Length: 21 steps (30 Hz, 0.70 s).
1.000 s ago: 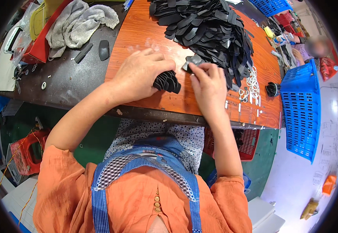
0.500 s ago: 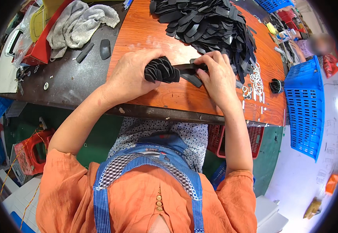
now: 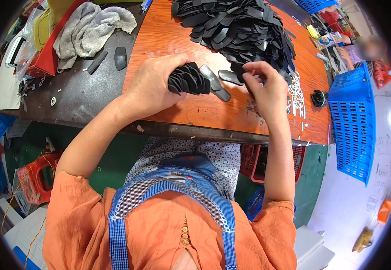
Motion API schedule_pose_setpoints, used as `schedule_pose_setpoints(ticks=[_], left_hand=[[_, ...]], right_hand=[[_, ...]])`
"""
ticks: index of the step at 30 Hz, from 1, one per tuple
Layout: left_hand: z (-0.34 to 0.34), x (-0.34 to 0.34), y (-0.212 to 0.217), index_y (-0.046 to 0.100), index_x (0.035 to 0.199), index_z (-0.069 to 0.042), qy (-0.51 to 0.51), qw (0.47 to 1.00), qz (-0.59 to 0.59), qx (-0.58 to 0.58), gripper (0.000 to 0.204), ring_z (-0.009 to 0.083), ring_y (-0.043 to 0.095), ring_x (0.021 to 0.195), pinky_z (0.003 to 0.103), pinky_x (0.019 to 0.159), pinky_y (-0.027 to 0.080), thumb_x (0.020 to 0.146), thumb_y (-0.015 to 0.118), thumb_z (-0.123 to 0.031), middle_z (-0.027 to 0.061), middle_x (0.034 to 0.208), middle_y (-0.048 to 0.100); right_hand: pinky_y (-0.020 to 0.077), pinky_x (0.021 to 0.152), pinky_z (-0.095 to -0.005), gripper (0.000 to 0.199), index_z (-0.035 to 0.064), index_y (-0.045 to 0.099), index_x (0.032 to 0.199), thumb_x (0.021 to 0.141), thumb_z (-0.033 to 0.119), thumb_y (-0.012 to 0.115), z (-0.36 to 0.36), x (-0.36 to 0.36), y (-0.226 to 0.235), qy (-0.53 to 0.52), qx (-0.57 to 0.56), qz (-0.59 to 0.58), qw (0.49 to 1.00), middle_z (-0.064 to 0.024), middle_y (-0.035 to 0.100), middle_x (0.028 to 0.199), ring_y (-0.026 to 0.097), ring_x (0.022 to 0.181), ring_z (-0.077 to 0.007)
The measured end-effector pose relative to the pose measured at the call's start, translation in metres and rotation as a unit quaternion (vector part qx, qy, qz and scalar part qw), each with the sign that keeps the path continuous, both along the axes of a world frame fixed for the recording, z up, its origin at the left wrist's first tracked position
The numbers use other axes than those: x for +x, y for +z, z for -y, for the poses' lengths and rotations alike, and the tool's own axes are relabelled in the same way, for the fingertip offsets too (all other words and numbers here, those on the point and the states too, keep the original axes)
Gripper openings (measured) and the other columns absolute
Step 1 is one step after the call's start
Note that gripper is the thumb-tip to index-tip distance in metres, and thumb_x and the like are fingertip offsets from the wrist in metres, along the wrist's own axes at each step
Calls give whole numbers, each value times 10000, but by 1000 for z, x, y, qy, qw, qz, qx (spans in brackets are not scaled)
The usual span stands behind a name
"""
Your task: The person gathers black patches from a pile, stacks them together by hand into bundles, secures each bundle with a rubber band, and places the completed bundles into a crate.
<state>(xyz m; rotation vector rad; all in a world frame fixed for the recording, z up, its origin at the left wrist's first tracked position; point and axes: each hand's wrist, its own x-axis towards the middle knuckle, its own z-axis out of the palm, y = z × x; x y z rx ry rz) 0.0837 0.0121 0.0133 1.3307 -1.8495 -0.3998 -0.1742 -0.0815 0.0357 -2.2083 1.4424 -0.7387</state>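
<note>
My left hand is closed round a thick bundle of flat black strips, their ends fanned toward the right. Just right of the bundle, two loose black pieces with rounded ends lie on the wooden board: a longer one slanting down and a shorter one. My right hand pinches another dark piece between thumb and fingers, apart from the bundle. Beyond both hands rises a large heap of the same black pieces.
White rubber bands lie at the board's right. Left, on the dark tabletop, are a grey cloth and two black pieces. A blue crate stands at the right edge; another person is beyond it.
My right hand has moved right, away from the bundle. Two loose pieces now show uncovered between my hands. My left hand has stayed nearly still with its bundle.
</note>
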Motion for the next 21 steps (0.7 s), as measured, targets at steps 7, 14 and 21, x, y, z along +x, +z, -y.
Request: schedule_pose_setpoints(ticks=[7, 14, 21], left_hand=[[-1, 0, -1, 686, 1038, -83, -6, 1000, -2, 31, 404, 291, 703, 892, 379, 812, 545, 665, 807, 13, 79, 939, 721], [7, -13, -3, 674, 1010, -86, -25, 993, 91, -68, 367, 322, 684, 952, 401, 809, 545, 679, 818, -22, 102, 994, 698], [17, -18, -7, 660, 1050, -80, -44, 983, 169, -58, 398, 340, 686, 965, 426, 797, 548, 690, 825, -40, 115, 994, 695]], right_hand=[[564, 776, -438, 321, 70, 706, 941, 778, 277, 888, -17, 40, -30, 79, -141, -97, 982, -113, 669, 947, 697, 920, -322], [553, 720, -433, 303, 87, 660, 934, 764, 196, 886, -24, 38, -34, 83, -124, -70, 986, -94, 642, 934, 687, 869, -322], [569, 697, -371, 219, 81, 729, 1049, 841, 33, 777, -20, 12, -39, 96, -50, 75, 991, -94, 686, 956, 717, 784, -274]])
